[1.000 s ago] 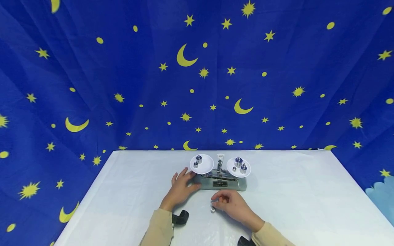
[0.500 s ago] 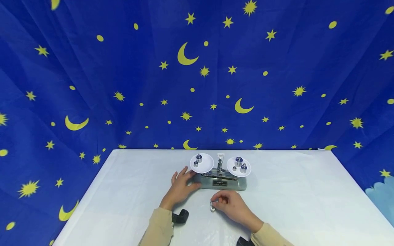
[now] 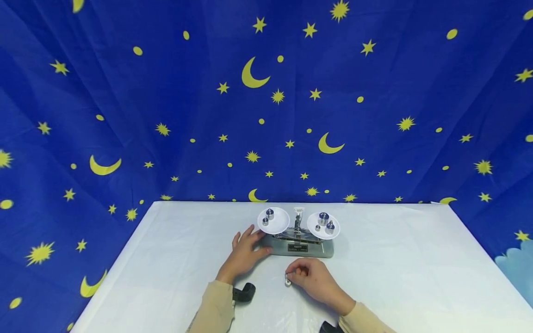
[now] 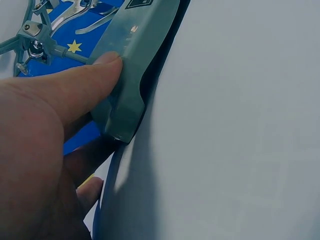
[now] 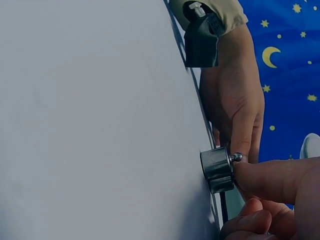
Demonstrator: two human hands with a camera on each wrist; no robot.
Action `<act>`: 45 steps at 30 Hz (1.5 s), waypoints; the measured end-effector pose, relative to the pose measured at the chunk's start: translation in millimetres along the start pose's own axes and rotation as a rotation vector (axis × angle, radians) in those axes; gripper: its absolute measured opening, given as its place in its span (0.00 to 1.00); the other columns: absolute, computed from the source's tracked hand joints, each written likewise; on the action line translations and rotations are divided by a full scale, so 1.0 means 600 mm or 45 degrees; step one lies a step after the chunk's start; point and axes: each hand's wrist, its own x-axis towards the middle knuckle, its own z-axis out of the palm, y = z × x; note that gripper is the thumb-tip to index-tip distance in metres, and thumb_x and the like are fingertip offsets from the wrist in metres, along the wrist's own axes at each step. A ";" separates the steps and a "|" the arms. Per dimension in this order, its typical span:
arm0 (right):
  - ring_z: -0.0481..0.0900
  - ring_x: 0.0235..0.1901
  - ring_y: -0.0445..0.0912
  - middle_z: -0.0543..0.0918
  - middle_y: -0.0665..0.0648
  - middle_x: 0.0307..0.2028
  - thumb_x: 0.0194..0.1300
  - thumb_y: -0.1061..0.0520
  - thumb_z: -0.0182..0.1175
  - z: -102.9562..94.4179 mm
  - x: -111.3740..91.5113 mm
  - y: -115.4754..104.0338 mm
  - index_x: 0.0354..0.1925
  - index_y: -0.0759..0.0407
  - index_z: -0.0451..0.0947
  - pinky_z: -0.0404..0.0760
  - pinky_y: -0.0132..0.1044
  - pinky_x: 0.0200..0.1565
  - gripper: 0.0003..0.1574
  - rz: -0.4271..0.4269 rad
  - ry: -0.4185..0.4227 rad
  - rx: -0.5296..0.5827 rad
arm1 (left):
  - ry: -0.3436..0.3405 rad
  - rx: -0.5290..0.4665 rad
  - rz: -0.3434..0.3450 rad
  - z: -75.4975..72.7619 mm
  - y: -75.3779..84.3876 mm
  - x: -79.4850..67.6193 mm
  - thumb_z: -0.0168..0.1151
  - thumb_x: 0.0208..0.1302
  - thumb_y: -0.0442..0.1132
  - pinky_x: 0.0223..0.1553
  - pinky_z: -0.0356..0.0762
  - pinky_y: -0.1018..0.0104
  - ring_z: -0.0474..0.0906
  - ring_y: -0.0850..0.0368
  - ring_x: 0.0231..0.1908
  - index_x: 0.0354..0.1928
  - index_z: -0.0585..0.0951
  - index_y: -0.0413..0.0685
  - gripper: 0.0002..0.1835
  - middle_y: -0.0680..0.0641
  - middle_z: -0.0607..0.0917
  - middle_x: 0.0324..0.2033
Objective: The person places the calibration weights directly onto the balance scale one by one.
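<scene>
A balance scale (image 3: 283,248) with a grey-green base stands at the table's middle. My left hand (image 3: 243,260) holds the base's left end. The left wrist view shows the thumb (image 4: 102,72) on its front, with other fingers behind. In front of the scale, my right hand (image 3: 315,280) pinches at a small metal weight (image 3: 288,282) standing on the table. From the right wrist, two weights (image 5: 215,161) seem to stand side by side; the thumb hides one knob. Two weights sit on the left pan (image 3: 280,224), and three on the right pan (image 3: 322,234).
White sheeting covers the table (image 3: 399,268). A blue curtain (image 3: 200,111) with yellow stars and moons hangs behind and at the sides. Black wrist mounts (image 3: 244,293) stick out from both beige sleeves (image 3: 214,305).
</scene>
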 end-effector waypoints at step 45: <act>0.69 0.20 0.36 0.75 0.47 0.22 0.62 0.60 0.68 -0.009 -0.007 -0.027 0.36 0.55 0.86 0.69 0.28 0.22 0.02 -0.030 0.082 0.056 | 0.002 -0.015 -0.013 0.001 0.002 0.000 0.68 0.64 0.48 0.70 0.34 0.30 0.56 0.35 0.73 0.65 0.78 0.41 0.30 0.42 0.78 0.64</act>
